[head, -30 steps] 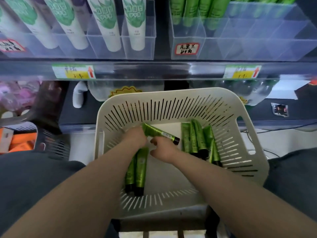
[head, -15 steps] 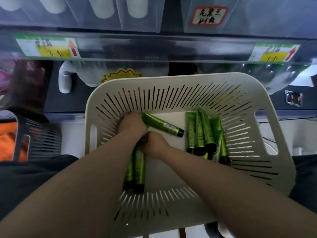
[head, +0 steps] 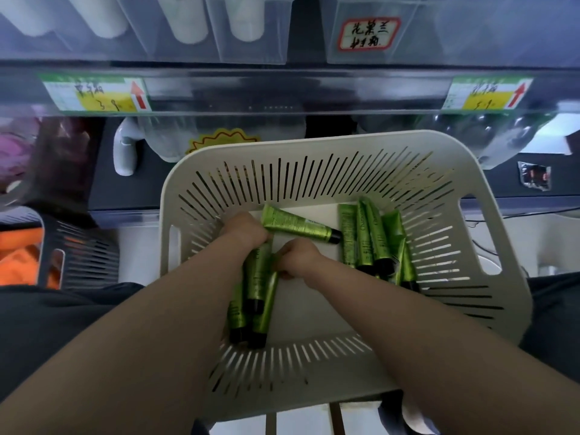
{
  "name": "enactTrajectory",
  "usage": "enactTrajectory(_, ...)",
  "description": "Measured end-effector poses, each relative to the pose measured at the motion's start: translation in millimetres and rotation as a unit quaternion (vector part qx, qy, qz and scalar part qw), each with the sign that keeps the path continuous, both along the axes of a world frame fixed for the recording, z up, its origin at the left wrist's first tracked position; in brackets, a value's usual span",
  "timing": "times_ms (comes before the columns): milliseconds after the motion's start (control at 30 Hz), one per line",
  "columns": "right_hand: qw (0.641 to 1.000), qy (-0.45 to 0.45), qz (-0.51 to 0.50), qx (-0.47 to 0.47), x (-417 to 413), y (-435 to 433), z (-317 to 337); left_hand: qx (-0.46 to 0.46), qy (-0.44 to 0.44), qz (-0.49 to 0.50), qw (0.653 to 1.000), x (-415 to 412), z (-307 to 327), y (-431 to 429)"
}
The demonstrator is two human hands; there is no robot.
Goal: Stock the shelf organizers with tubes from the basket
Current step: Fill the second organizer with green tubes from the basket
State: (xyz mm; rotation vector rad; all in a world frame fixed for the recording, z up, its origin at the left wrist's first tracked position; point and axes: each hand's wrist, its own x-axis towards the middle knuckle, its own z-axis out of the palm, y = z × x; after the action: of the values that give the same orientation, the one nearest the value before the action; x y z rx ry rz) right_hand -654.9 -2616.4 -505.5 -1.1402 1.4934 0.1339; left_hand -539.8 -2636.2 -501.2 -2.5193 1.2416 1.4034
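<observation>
A cream slotted basket [head: 502, 233] rests on my lap and holds green tubes with black caps. My left hand [head: 246, 232] grips the flat end of one green tube [head: 298, 226] that points right across the basket floor. My right hand [head: 299, 259] is curled on the top of a tube in a small bundle of tubes [head: 255, 296] lying lengthwise at the basket's middle left. Several more green tubes [head: 373, 240] lie side by side at the right. Clear shelf organizers [head: 251, 45] stand above, on the shelf.
The shelf edge carries two price tags [head: 97, 95] [head: 489, 94] with red arrows. White tubes stand in the left organizers. A dark basket [head: 81, 255] with orange contents sits at the left. A lower shelf holds a white bottle [head: 125, 149].
The view has tilted down, so the shelf organizers slid up out of frame. My right hand moved down-left from the held tube onto the bundle. My left hand keeps its tube.
</observation>
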Motion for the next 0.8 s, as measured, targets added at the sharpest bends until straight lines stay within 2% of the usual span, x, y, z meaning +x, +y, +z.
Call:
enactTrajectory(100, 0.999, -0.021, -0.037, 0.016, -8.7, -2.0, 8.1, 0.003, 0.004, -0.016, 1.0, -1.3, 7.3, 1.3)
enactTrajectory(300, 0.999, -0.031, -0.03, -0.021, -22.0, -4.9, 28.3, -0.017, -0.012, -0.058, 0.998, -6.3, 29.8, 0.9)
enactTrajectory(667, 0.991, 0.014, -0.009, -0.136, -56.2, -6.1, 71.7, -0.149, 0.035, -0.06, 0.986, -28.4, 75.6, 30.4)
enactTrajectory(800, 0.985, 0.002, -0.003, -0.171, -71.1, -4.3, 93.9, -0.199, 0.046, -0.05, 0.978, -37.1, 92.4, 45.1)
